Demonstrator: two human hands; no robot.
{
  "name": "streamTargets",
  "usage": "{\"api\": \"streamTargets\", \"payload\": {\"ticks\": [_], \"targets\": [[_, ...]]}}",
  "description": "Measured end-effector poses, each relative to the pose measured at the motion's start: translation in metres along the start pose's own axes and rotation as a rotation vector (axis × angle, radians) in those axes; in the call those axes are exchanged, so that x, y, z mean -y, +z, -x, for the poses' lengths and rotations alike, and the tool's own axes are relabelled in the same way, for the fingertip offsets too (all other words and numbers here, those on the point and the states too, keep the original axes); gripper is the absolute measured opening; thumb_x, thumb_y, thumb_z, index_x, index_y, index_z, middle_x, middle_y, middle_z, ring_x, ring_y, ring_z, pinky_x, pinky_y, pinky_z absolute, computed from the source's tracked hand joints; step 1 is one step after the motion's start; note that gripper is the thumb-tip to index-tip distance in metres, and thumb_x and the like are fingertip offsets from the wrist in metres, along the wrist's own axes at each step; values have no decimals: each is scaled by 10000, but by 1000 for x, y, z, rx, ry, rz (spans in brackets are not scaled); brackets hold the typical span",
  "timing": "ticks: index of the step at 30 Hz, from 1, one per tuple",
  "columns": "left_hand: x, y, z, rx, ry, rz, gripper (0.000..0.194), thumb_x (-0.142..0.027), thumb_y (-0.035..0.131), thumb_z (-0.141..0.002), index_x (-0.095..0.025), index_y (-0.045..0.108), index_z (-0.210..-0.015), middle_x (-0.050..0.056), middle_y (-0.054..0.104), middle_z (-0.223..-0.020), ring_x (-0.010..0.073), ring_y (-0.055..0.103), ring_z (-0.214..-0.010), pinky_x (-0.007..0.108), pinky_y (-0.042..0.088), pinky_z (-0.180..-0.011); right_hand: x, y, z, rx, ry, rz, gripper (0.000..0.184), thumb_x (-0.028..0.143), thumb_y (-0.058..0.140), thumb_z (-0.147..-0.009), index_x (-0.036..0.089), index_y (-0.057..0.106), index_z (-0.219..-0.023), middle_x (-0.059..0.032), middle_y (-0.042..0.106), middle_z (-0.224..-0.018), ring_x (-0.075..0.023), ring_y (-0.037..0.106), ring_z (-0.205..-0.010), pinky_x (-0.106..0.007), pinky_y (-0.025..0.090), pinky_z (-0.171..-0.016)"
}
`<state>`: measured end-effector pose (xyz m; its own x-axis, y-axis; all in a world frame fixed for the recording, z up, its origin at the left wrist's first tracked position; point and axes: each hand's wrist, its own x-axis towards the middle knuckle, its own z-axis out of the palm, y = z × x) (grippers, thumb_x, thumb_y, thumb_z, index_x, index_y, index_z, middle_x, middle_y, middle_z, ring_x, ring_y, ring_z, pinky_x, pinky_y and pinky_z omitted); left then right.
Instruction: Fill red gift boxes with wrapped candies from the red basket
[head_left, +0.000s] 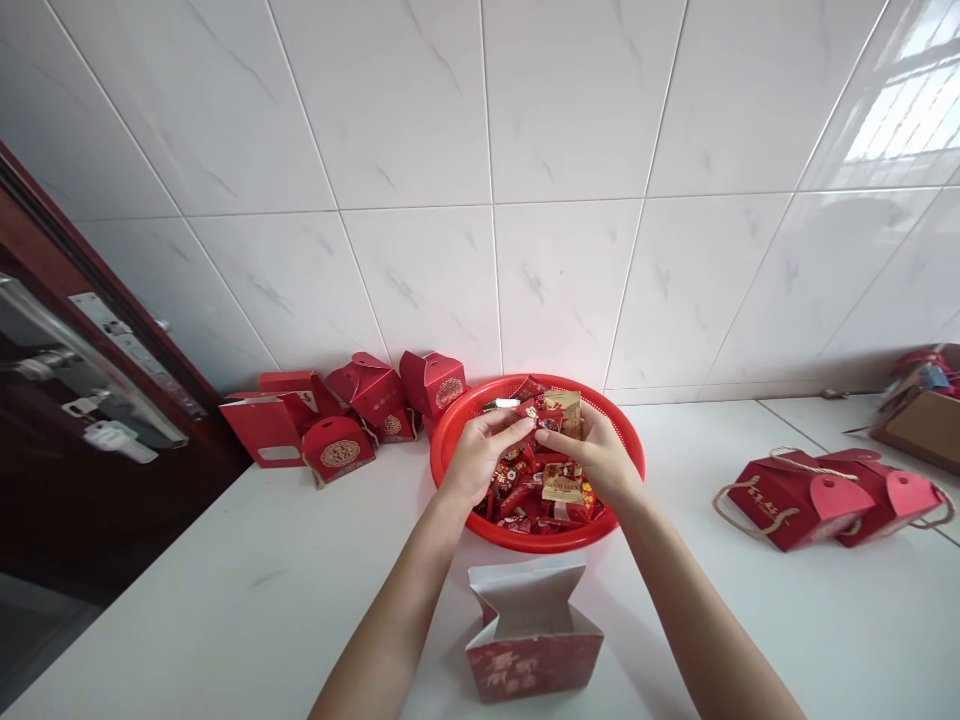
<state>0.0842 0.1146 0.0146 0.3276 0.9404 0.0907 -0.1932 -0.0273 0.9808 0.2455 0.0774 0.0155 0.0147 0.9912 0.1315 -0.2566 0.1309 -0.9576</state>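
My left hand (480, 458) and my right hand (601, 458) are close together above a red plastic basket (442, 470). Thumbs and fingers of both pinch small red-wrapped candies (550, 420) between them; the exact number held is hard to make out. Under the hands, the basket holds a heap of candies in red and gold wrappers, among them a gold one (562, 483) printed "GOOD LUCK". Nearer to me, between my forearms, stands a red paper gift box (534, 668) with its top unfolded and its pale inside showing.
Several red gift boxes (339, 450) stand by the tiled wall at the left. Two red boxes with rope handles (799, 500) sit on the white counter (337, 600) at the right. Farther right is a brown carton (919, 425). A dark door (90, 440) borders the left side.
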Motion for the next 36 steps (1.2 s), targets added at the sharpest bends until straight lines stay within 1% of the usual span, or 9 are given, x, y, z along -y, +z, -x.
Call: {"api": "streamTargets", "payload": {"ticks": [6, 10, 14, 18, 20, 24, 28, 33, 36], "targets": [[-3, 1, 5, -29, -39, 149, 441, -320, 952, -565, -199, 784, -954, 0, 746, -891, 157, 673, -836, 277, 551, -784, -1, 0, 2, -9, 22, 15, 450, 355, 882, -681, 219, 694, -1066, -51, 796, -986, -271, 757, -903, -399, 628, -785], [-5, -5, 3, -16, -160, 207, 400, -230, 949, -560, -181, 772, -915, -3, 735, -826, 124, 656, -714, 253, 542, -704, -2, -2, 3, 32, -2, 31, 408, 306, 861, -690, 231, 708, -1061, -32, 793, -976, -253, 747, -904, -375, 622, -784], [-5, -14, 1, -2, -252, 268, 302, -222, 912, -624, -169, 767, -883, 3, 717, -749, 120, 653, -642, 258, 542, -678, -2, -5, 3, 100, -44, 12, 416, 272, 856, -693, 233, 720, -1084, -31, 799, -973, -239, 749, -874, -382, 619, -806], [-4, -18, 4, 0, -177, 191, 356, -242, 917, -642, -180, 768, -959, 13, 750, -868, 152, 697, -775, 275, 555, -747, 0, -5, 3, 62, -44, -18, 443, 303, 872, -708, 231, 712, -1114, -38, 801, -986, -252, 761, -884, -401, 625, -812], [-4, -18, 6, 2, -138, 181, 366, -287, 929, -634, -180, 763, -942, 13, 755, -881, 157, 694, -789, 285, 550, -769, 1, -4, 2, 45, -25, -16, 453, 329, 889, -699, 225, 708, -1100, -45, 800, -992, -263, 765, -903, -407, 627, -814], [-3, -13, 6, -34, -68, 198, 350, -351, 939, -617, -174, 756, -856, 18, 759, -878, 161, 685, -788, 293, 534, -784, 0, -3, 1, 99, -14, -4, 472, 351, 913, -674, 226, 702, -1078, -53, 797, -1022, -281, 764, -946, -431, 633, -834], [2, -6, 6, -81, 4, 192, 375, -369, 954, -603, -178, 777, -873, 16, 758, -910, 159, 669, -831, 282, 520, -787, 0, -3, 1, 113, -7, 18, 461, 355, 915, -684, 236, 699, -1074, -42, 788, -1020, -278, 759, -951, -428, 636, -827], [5, 6, 9, -118, 30, 230, 414, -407, 991, -527, -179, 776, -798, 9, 761, -849, 153, 667, -829, 277, 524, -815, 0, -3, 1, 133, -49, 54, 431, 395, 890, -735, 226, 698, -1082, -41, 779, -1038, -259, 746, -980, -401, 622, -866], [5, 10, 11, -125, 35, 244, 402, -412, 995, -514, -180, 759, -742, 6, 754, -802, 153, 665, -803, 283, 528, -809, 1, -4, 1, 162, -72, 63, 419, 421, 869, -764, 229, 689, -1089, -48, 775, -1091, -251, 739, -999, -386, 617, -866]]}}
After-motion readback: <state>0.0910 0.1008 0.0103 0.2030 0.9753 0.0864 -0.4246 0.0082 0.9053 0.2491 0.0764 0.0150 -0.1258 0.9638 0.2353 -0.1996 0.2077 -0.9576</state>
